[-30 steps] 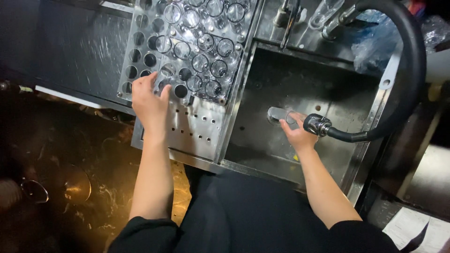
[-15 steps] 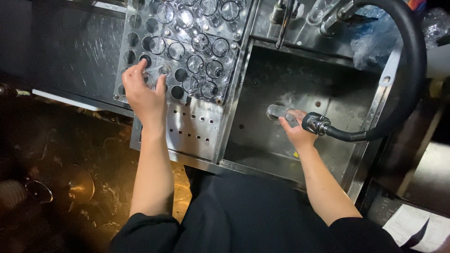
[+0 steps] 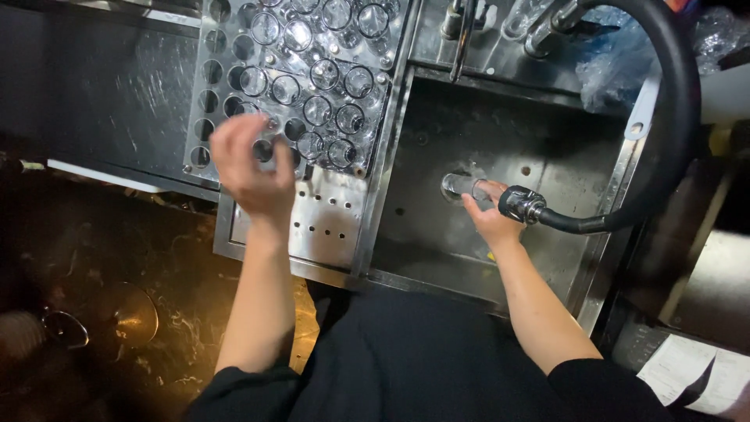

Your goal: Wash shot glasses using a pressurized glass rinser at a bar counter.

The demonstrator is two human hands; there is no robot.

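Right hand (image 3: 491,220), centre-right of frame, fingers grasping a small clear glass tumbler (image 3: 461,186) over the steel sink basin (image 3: 437,234), next to metal nozzle of thick black hose (image 3: 523,205). Left hand (image 3: 251,168), blurred, over perforated steel drain rack (image 3: 328,223) w/ upturned clear glasses (image 3: 320,109), upper centre; may pinch one, can't tell. Glass prob. light, stiff, wet so slippery, fragile: grip round the wall, not the rim.

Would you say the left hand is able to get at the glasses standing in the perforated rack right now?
Probably yes: the left hand is already over the rack's near edge, beside the glasses, with nothing between them. It looks blurred, so I cannot tell whether it holds one.
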